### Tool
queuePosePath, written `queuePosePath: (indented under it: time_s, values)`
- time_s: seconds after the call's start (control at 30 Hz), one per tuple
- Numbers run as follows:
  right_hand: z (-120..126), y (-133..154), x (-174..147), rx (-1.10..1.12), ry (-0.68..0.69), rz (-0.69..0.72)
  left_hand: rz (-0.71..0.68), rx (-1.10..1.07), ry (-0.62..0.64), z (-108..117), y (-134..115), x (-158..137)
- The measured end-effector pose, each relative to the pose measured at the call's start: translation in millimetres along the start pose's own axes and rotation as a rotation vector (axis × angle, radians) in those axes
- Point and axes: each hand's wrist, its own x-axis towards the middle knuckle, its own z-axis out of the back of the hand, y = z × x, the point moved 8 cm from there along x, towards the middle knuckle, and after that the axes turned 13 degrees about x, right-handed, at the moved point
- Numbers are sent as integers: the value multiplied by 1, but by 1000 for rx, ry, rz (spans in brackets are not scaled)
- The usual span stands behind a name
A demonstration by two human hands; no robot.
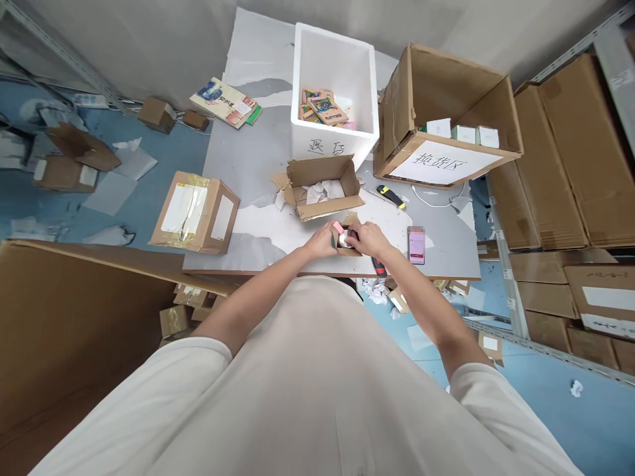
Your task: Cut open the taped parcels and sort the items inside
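Note:
At the table's front edge, my left hand (pixel 322 243) is closed around the left side of a small open cardboard box (pixel 351 252). A pink piece (pixel 338 227) shows by its fingertips; I cannot tell what it is. My right hand (pixel 370 238) has its fingers bent into the box's opening, closed on a whitish round item (pixel 344 239) partly hidden by them. Just behind stands an open brown carton (pixel 325 210) with crumpled white paper (pixel 323 192) in it. A red-and-black cutter (pixel 379 267) lies partly below my right wrist.
A white foam box (pixel 334 137) with booklets and a large carton (pixel 397 119) with small white boxes stand at the back. A taped parcel (pixel 196 211) is at left. A yellow-black utility knife (pixel 391 197) and a phone (pixel 416 245) lie at right; books (pixel 225 102) lie back left.

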Motion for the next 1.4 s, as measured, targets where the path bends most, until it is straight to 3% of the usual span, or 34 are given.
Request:
queuePosePath:
  time_s: [0.07, 0.13, 0.23, 0.33, 0.5, 0.7, 0.93, 1.1, 1.27, 1.4]
  values:
    - [12, -8, 0, 232, -84, 75, 20, -10, 6, 3, 4, 1]
    - [28, -20, -3, 431, -267, 120, 52, -35, 24, 4, 8, 1]
    - [34, -43, -14, 595, -463, 79, 76, -60, 42, 5, 12, 1]
    - [14, -53, -22, 657, -415, 32, 56, -46, 23, 5, 10, -2]
    - [-9, -45, -32, 503, -352, 145, -55, -43, 7, 5, -4, -12]
    - [-15, -47, -28, 432, -397, 163, -13, 3, -2, 2, -6, -15]
    - [-25, -42, -24, 301, -363, 157, -21, 90, 80, -8, -7, -15]
    - [-23, -38, -29, 397, -486, 222, -78, 253, 74, -9, -17, -13]
    - [-24, -37, -26, 450, -496, 203, -84, 420, 107, -9, -32, -11]
    - [-24, -38, -26, 496, -529, 171, -93, 232, 101, -11, -34, -12]
